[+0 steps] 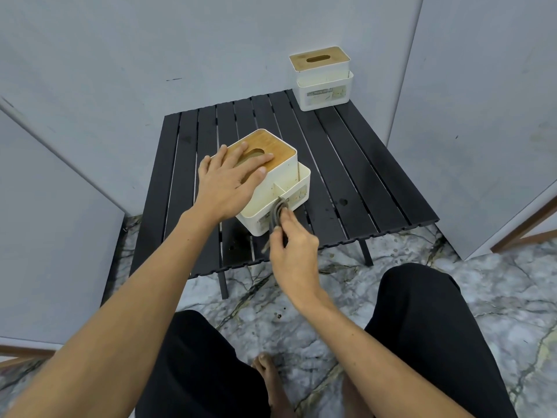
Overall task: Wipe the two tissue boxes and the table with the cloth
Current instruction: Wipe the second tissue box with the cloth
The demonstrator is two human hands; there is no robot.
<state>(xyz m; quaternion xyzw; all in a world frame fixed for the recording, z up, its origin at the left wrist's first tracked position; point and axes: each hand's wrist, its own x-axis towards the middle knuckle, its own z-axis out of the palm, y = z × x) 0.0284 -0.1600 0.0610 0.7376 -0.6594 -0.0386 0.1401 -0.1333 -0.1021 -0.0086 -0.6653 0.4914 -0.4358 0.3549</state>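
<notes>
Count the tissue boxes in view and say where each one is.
2. The near box sits mid-table under the left hand, with the right hand holding the cloth at its front rim. The far box stands at the table's far right corner. None looks hidden.

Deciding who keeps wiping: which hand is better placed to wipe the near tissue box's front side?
Right, I'd say. The right hand already pinches the cloth against the near tissue box at its front rim. The left hand lies flat on the wooden lid, steadying the box, and holds no cloth.
</notes>
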